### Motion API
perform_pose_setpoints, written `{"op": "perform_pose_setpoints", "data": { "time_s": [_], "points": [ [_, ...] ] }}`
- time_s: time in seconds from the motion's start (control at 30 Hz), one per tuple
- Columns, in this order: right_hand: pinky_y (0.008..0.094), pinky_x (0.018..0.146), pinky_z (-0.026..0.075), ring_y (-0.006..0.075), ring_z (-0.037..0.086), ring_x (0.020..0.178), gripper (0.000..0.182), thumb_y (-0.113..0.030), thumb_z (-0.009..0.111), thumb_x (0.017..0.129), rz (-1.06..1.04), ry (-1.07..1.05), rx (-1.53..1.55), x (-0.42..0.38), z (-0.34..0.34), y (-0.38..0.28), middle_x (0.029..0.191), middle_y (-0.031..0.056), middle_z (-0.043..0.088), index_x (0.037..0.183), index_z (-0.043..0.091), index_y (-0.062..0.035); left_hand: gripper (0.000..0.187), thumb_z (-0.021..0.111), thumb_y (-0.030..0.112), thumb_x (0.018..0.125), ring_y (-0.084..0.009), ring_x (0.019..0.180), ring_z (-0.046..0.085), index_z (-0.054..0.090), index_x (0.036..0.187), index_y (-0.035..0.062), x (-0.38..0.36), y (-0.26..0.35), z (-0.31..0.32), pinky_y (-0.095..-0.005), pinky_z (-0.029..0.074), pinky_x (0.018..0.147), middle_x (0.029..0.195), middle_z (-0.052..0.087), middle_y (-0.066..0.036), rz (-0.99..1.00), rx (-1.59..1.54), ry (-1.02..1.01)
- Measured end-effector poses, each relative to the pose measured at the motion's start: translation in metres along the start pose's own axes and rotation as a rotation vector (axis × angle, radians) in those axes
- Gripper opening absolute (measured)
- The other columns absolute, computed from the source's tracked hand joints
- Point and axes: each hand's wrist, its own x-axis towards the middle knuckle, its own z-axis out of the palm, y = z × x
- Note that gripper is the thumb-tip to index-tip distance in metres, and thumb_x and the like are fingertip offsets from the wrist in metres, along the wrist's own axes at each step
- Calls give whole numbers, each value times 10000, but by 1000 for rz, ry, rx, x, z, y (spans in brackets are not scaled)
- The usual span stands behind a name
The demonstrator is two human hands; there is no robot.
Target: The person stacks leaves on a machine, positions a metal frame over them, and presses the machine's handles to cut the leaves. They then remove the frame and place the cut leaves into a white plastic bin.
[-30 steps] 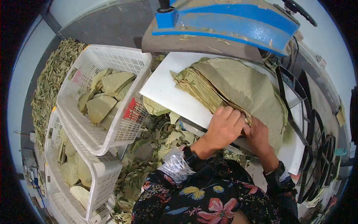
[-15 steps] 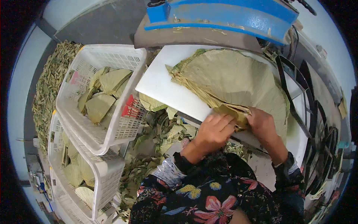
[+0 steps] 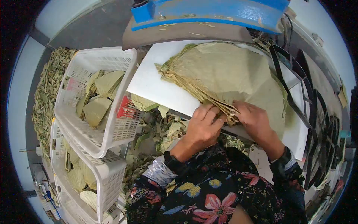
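Note:
A thick stack of large dried leaves (image 3: 231, 71) lies on the white board (image 3: 149, 76), its layered folded edge facing me. My left hand (image 3: 203, 127) has its fingers curled against the near edge of the stack. Close beside it on the right, my right hand (image 3: 255, 121) grips the same bunched edge, thumb and fingers pressed on the leaves. Both hands' fingertips are partly hidden by the leaf layers.
A white basket (image 3: 132, 61) with cut leaf pieces stands at the left, above another white basket (image 3: 112, 179). Leaf scraps (image 3: 149, 149) lie below the board. A blue machine part (image 3: 212, 13) is at the top, black metal frames (image 3: 291, 89) at the right.
The view has shifted slightly. The brown folded piece that stood up between my hands now lies down along the stack's edge, and my left hand has turned more upright against it.

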Motion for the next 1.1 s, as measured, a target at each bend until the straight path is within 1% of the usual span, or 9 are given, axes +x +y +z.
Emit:
{"op": "perform_pose_setpoints", "data": {
  "time_s": [0.03, 0.17, 0.27, 0.53, 0.67, 0.77, 0.9, 0.97, 1.1],
  "points": [
    [369, 713, 529, 318, 630, 885, 269, -129, 553, 813, -3, -45, 31, 1, -4, 0, 979, 170, 628, 1046, 539, 4, 362, 609, 68, 625, -322, 1007, 508, 624, 986, 60, -3, 0, 6, -434, 411, 831, 1032, 546, -122, -40, -39, 21],
    [401, 799, 498, 358, 596, 943, 366, -220, 573, 819, -11, -194, 149, 1, -18, 7, 1092, 180, 597, 1102, 528, 8, 343, 598, 61, 650, -330, 998, 499, 623, 993, 63, -1, 8, 7, -440, 383, 849, 1027, 551, -123, -158, -147, -2],
    [404, 812, 486, 358, 582, 967, 460, -285, 609, 791, -66, -230, 174, 5, -29, 7, 1133, 184, 577, 1132, 515, 9, 326, 588, 63, 668, -336, 1003, 487, 624, 992, 68, -4, 9, 14, -441, 352, 880, 1035, 552, -121, -256, -188, 5],
    [397, 813, 486, 361, 578, 982, 502, -271, 629, 765, -109, -194, 173, 3, -23, 8, 1132, 182, 575, 1150, 502, 25, 315, 580, 78, 713, -332, 1056, 451, 614, 1026, 68, -7, 14, 18, -432, 311, 920, 1086, 545, -129, -351, -268, 13],
    [392, 824, 488, 359, 582, 979, 460, -231, 622, 762, -146, -161, 125, 0, -17, 10, 1106, 189, 580, 1130, 513, 22, 296, 582, 74, 724, -297, 1026, 459, 617, 1017, 71, -6, 16, 19, -419, 311, 895, 1074, 543, -89, -350, -254, 34],
    [396, 819, 494, 362, 589, 962, 422, -206, 603, 780, -90, -123, 105, 0, -16, 5, 1097, 192, 581, 1119, 514, 28, 360, 591, 87, 708, -300, 1044, 454, 596, 1068, 79, -7, 15, 19, -424, 300, 904, 1088, 535, -92, -328, -250, 10],
    [408, 831, 493, 353, 590, 973, 431, -192, 623, 776, -138, -122, 57, -10, -1, 19, 1085, 212, 583, 1120, 500, 38, 442, 614, 83, 675, -301, 1073, 453, 570, 1114, 78, -11, 15, 22, -439, 321, 903, 1095, 531, -85, -257, -120, -25],
    [407, 824, 496, 353, 599, 950, 396, -144, 615, 780, 90, -233, 149, -6, -11, 15, 1046, 204, 600, 1117, 500, 30, 431, 626, 72, 666, -293, 1059, 473, 578, 1094, 73, -13, 13, 24, -435, 366, 885, 1091, 535, -75, -173, -22, -5],
    [400, 822, 499, 342, 598, 969, 376, -115, 598, 781, 25, -205, 176, -5, -13, 10, 1036, 193, 609, 1115, 498, 24, 398, 629, 73, 668, -277, 1050, 484, 591, 1064, 75, -15, 11, 25, -411, 383, 875, 1082, 540, -71, -117, 8, 34]
  ]
}}
